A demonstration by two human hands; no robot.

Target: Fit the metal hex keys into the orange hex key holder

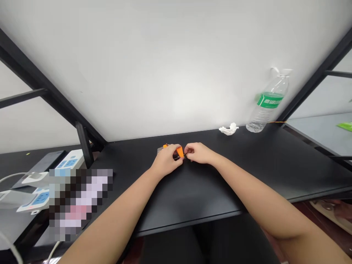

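My left hand [166,161] is closed around a small object with bright orange parts [180,151] and thin, light rods running between them. More of the rods [160,149] stick out past the hand on its far left side, and the palm hides the middle of the object. Right beside its orange end, my right hand [198,152] has its fingers pinched together. Something small and dark shows at those fingertips, too small to name. Both hands are over the black tabletop [187,198], toward its back.
Against the white wall stands a clear plastic bottle [266,104] with a green label. A crumpled white tissue [229,129] lies left of it. Black metal frame bars [49,99] rise at both sides. On the left are white power strips [70,159] with cables and a pixelated item [82,201].
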